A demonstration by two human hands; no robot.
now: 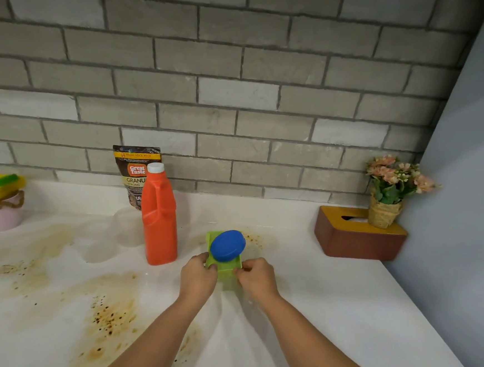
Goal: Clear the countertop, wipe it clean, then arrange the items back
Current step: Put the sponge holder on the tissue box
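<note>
Stained white countertop (326, 306), left hand (198, 275) and right hand (256, 277), each grip pinching green tray (223, 272), blue oval (227, 246) hiding its middle.

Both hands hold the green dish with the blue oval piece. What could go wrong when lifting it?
1. The blue soap bar lies tilted on the green soap dish; it may slide off if the left hand and right hand lift unevenly.
2. The orange bottle stands close beside the left hand; a sideways move could topple it.
</note>
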